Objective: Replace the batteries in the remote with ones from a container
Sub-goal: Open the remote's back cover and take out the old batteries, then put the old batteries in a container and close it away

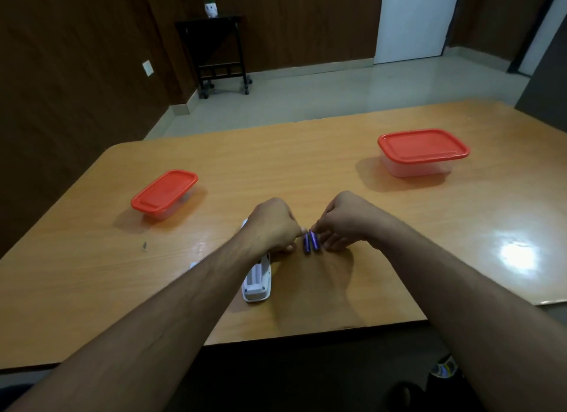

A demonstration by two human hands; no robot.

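Both hands, left [271, 224] and right [339, 224], fingers curled, pinch two purple cylindrical batteries [310, 242] beside the open white plastic remote [257, 281]; judged mid-swap, seating cells comes next

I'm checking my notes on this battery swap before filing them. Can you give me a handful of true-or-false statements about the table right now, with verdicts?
1. Both containers have their red lids on. True: the left container and the right container are both closed.
2. Two batteries lie side by side between the hands. True.
3. The remote has its battery bay covered. False: the bay faces up, open and empty.
4. The right hand is reaching into a container. False: it is at the batteries, as is the left hand.
5. The remote lies to the right of the batteries. False: it lies to their left.
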